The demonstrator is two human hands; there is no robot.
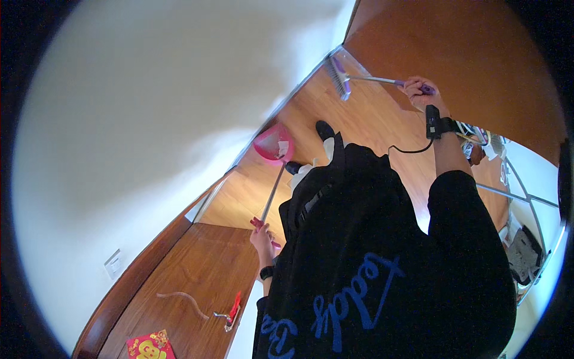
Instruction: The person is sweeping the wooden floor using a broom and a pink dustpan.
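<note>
My right hand (420, 93) grips the purple end of a broom (372, 79) with a metal handle. The broom's purple-and-grey bristle head (339, 77) is down at the floor in the corner, beside the white wall. In my left hand (263, 242) is the pink grip of a long-handled dustpan. Its pink pan (274, 143) rests on the wood floor against the base of the wall, some way from the broom head. A pale scrap (283, 148) and small dark debris lie in the pan.
My dark shoes (324, 130) stand on the wood floor (309, 105) near the pan. A brown wooden panel (457, 49) rises at the right. An open wooden door (197, 269) with a metal handle (222, 315) is at lower left. Cables (477, 134) and a metal rack (522, 193) stand at far right.
</note>
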